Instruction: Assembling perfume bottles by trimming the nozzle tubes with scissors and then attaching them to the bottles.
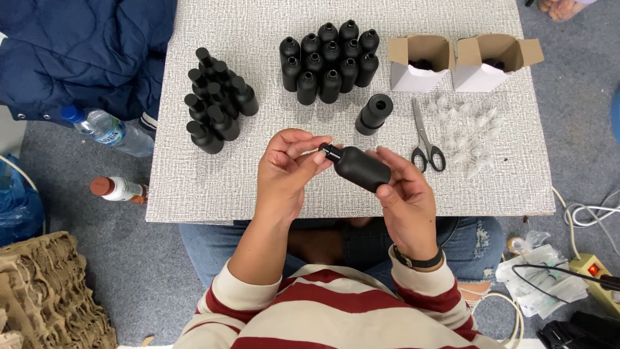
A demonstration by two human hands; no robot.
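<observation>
Both hands meet over the near part of the table [194,194]: the right hand [407,200] grips a matte black bottle [361,168] around its rounded body, and the left hand [284,171] pinches the bottle's narrow neck end between thumb and fingertips. The bottle lies tilted, its neck pointing toward the left hand and slightly away from the person, its body smooth, dull and unlabelled (whether the neck carries a cap or a small insert cannot be told).

Just beyond the right hand a single open-mouthed black bottle [373,114] stands alone, with a pair of grey-handled scissors [424,139] beside it. Further right of the scissors lies a scatter of small clear plastic pieces [468,132]. Beyond both hands stands a tight cluster of upright black bottles [329,61], and beyond the left hand, further left, a second group of capped black bottles [216,100]. Two open white cardboard boxes [462,64] sit at the far edge, beyond the right hand. Off the table, left of the left hand, two plastic drink bottles [110,129] lie on the floor.
</observation>
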